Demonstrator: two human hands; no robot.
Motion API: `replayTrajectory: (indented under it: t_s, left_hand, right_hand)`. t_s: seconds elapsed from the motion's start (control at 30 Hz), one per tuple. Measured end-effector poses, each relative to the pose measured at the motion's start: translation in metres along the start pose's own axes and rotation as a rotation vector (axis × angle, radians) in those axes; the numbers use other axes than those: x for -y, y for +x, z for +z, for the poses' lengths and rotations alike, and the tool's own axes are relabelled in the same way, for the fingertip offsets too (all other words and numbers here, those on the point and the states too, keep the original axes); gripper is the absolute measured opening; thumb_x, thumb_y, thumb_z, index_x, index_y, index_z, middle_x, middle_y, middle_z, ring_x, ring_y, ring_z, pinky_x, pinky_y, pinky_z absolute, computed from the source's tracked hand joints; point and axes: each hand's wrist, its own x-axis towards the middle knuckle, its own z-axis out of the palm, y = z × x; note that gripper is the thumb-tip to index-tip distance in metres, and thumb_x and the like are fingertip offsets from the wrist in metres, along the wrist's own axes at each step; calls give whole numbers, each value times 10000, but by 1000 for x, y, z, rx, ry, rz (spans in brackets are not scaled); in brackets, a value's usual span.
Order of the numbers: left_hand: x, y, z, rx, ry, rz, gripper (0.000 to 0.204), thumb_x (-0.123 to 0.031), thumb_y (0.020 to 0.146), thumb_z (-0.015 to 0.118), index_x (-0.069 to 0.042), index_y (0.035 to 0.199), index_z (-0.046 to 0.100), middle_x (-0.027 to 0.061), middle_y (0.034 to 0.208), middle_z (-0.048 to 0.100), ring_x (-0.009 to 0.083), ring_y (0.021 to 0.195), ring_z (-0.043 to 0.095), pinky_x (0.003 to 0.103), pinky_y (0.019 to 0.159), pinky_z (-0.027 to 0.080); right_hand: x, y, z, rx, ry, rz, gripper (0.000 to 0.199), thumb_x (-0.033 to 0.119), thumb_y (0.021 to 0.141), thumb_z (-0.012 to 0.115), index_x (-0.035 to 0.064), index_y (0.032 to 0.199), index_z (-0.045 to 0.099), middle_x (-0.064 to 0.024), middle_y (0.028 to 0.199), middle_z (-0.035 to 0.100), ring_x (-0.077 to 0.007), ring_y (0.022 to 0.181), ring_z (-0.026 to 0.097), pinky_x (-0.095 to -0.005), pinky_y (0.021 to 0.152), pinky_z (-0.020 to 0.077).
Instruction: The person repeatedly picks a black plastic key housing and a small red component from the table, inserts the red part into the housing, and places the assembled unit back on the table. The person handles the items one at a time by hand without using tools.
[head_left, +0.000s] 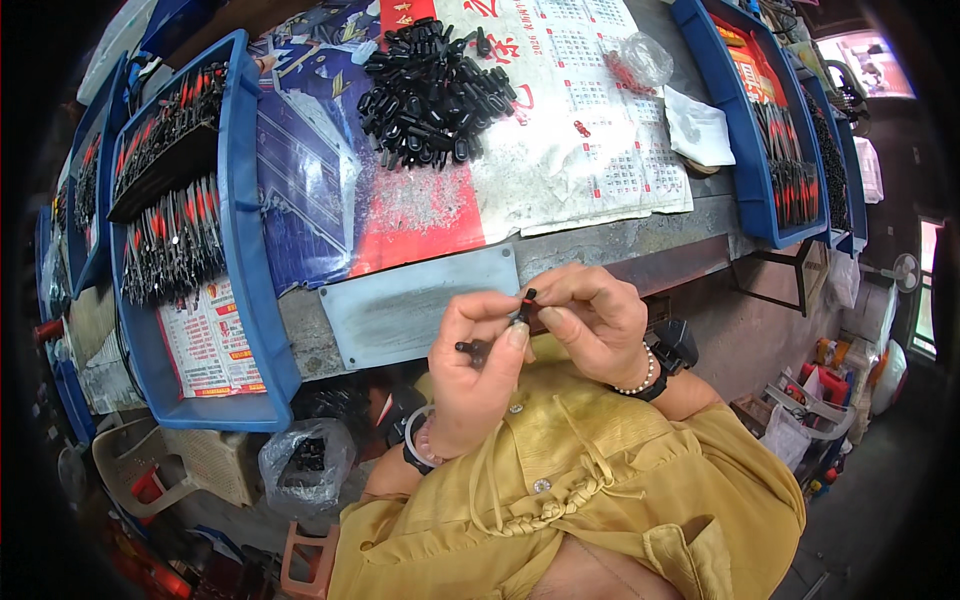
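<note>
A: Hands? Quick.

B: I see both raised together just near of the bench edge. My left hand (478, 362) has thumb and fingers closed on a small black plastic piece (470, 348). The right hand (597, 320) pinches a second small black part with a red bit (527, 300) at its tip, fingertips pressed together on it. The two hands touch.

A: Surroundings?

B: Grey metal plate (420, 300) on the bench edge, just far of the hands. Pile of black plastic caps (432, 90) further off on a printed calendar sheet (590, 130). Blue tray (245, 250) far left holds rows of black-and-red parts; another blue tray (745, 150) far right. Clear bag of red bits (640, 60) at the far side. Bag of black parts (305, 462) below the bench, left.
</note>
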Motion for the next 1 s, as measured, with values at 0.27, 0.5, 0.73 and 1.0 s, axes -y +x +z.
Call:
replayTrajectory:
  t_s: [0.27,0.5,0.73,1.0]
  left_hand:
    - [-4,1,-2,29,-12,-4,205,-26,921,539,-7,1110,461,31,762,595,11,574,464,158,517,364]
    - [-7,4,1,7,-81,31,202,-35,921,546,-6,1100,455,36,762,593,16,565,464,166,506,371]
    - [-7,6,-5,3,-2,29,192,-34,915,558,2,1085,476,29,759,604,19,574,483,167,503,375]
    - [-5,15,-14,-60,-105,-93,189,-46,920,544,-8,1098,493,47,715,613,31,508,460,168,468,365]
  right_hand:
    - [4,7,-4,5,-142,-103,142,-68,805,634,-35,944,630,-148,925,667,-218,820,664,-289,707,526]
    - [3,7,1,26,-109,-135,150,-93,795,630,-56,940,628,-178,935,651,-213,818,647,-286,688,519]
    - [-2,12,3,44,-53,-162,154,-81,760,638,-44,909,645,-153,888,656,-236,759,650,-288,657,514]
    - [1,33,0,250,-77,-80,101,-8,771,635,-24,870,630,-134,811,644,-231,703,632,-298,624,503]
